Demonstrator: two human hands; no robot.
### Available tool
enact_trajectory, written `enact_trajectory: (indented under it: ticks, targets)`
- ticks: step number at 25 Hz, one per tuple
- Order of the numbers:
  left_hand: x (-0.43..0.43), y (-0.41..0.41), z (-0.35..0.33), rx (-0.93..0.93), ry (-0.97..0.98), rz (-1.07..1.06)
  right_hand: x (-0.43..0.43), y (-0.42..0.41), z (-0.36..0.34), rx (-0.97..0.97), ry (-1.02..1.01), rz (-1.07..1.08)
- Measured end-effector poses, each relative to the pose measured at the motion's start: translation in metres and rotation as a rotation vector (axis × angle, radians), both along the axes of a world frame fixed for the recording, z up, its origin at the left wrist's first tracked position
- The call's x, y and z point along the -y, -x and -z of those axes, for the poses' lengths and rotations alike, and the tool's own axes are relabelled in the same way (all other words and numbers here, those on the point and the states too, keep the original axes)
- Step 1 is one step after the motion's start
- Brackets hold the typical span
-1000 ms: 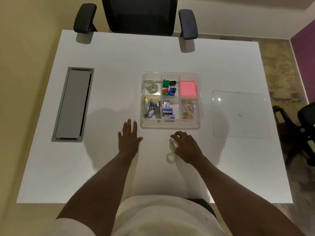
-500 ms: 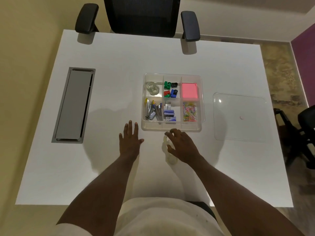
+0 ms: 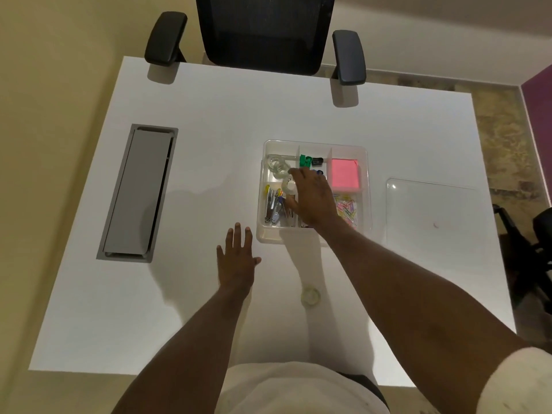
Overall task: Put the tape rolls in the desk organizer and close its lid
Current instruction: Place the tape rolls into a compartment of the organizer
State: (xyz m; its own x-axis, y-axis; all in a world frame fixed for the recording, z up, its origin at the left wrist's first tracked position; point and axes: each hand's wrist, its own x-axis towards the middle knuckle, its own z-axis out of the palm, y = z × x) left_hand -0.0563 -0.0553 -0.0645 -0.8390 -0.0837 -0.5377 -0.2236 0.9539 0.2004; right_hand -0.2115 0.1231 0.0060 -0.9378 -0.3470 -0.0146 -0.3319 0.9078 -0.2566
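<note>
A grey cover plate (image 3: 137, 192) is set into the white desk (image 3: 209, 121) at the far left. Next along, the left hand (image 3: 237, 259) lies flat on the desk, fingers spread and holding nothing, just short of the organizer's near left corner. The clear organizer (image 3: 367, 186) sits mid-desk with its lid off. Two tape rolls (image 3: 277, 167) lie in its far left compartment. The right hand (image 3: 313, 198) reaches over the middle of the organizer, its fingertips closed on a third tape roll (image 3: 289, 185) held above the divider beside those rolls. Another tape roll (image 3: 311, 296) lies alone on the desk, near the person and under the right forearm. A pink note pad (image 3: 345, 177) fills the far right compartment. The clear lid (image 3: 433, 213) lies flat on the desk to the right, apart from the organizer
</note>
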Motion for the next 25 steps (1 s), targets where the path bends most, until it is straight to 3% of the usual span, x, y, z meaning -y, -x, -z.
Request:
enact_trajectory:
  ticks: [8,15,25]
  targets:
    - [0.005,0.001,0.009,-0.008,0.021,0.013,0.045,0.07,0.01,0.123,-0.135,0.19]
    - [0.003,0.006,0.016,0.038,0.052,0.019,0.074,0.095,0.034,0.211,-0.325,0.193]
    - [0.004,0.004,0.017,0.039,0.043,0.017,0.058,0.076,0.016,0.135,-0.264,0.194]
